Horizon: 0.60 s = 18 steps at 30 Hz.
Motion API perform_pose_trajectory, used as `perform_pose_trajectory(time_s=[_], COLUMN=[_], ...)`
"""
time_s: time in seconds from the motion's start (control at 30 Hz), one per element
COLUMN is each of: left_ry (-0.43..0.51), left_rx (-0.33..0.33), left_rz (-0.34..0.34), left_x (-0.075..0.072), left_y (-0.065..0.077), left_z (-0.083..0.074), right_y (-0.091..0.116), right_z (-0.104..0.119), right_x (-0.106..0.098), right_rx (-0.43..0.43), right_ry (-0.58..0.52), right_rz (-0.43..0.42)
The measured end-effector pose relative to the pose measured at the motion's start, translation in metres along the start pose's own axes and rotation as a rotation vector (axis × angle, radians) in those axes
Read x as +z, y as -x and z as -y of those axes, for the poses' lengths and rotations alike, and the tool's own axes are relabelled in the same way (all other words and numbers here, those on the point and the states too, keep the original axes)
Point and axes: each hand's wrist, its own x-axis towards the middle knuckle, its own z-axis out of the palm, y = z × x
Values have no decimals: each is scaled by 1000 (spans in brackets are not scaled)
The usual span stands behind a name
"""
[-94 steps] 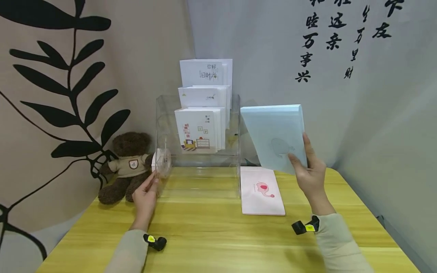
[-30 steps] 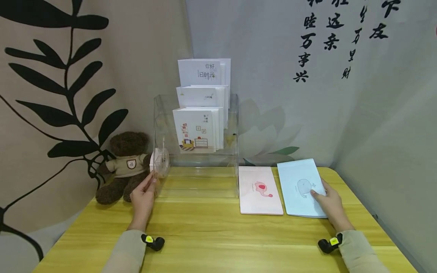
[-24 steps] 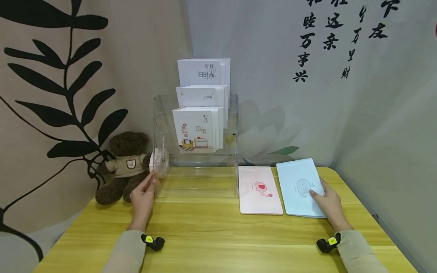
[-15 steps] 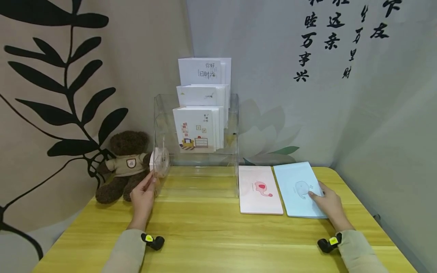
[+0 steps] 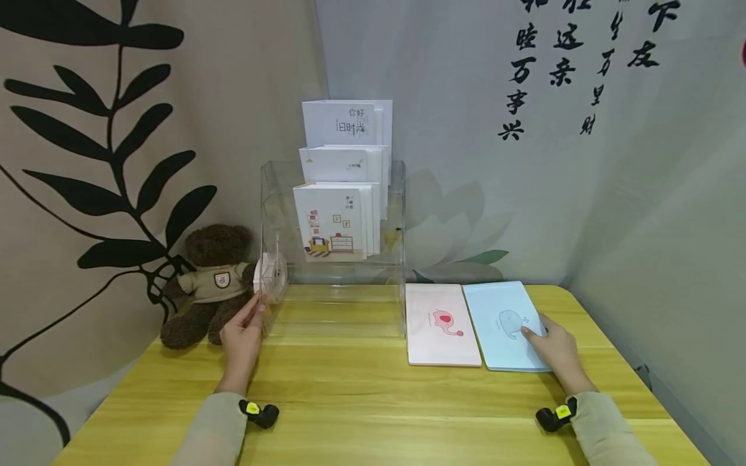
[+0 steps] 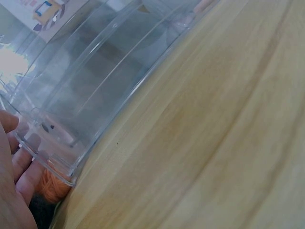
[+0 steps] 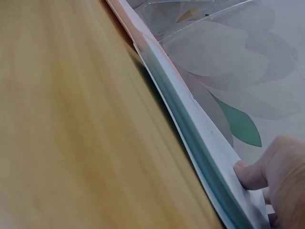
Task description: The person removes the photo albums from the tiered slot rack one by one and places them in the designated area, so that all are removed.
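A light blue notebook (image 5: 500,343) with an elephant drawing lies on the table, its left edge against or very near a pink notebook (image 5: 441,349). My right hand (image 5: 556,349) holds the blue one by its right edge, thumb on the cover; the right wrist view shows the thumb (image 7: 250,174) on top and the other fingers mostly hidden. My left hand (image 5: 241,333) pinches the left side panel of a clear acrylic rack (image 5: 332,310). In the left wrist view the fingers (image 6: 28,179) lie behind that panel. Several white booklets (image 5: 332,223) stand in the rack's tiers.
A brown teddy bear (image 5: 218,285) in a beige shirt sits left of the rack, close to my left hand. A round white object (image 5: 270,277) shows by the rack's left side. The wooden table (image 5: 373,414) ends at a printed backdrop (image 5: 454,129) behind.
The blue notebook, earlier raised in my right hand, now lies on the table. Over the last second it has slid left and straightened beside the pink one. My left hand stays on the rack.
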Motion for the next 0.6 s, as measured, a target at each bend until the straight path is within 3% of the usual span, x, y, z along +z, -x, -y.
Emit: perform_pose_trajectory(time_s=[0.27,0.6], left_ry=[-16,-10], left_rx=[-20,3], left_rz=[-2,-10], left_x=[0,0], left_y=[1,0], left_z=[0,0], right_y=[3,2], right_z=[0,0], right_x=[6,11], right_rx=[2,-52], right_ry=[16,53], right_rz=[-36,-121])
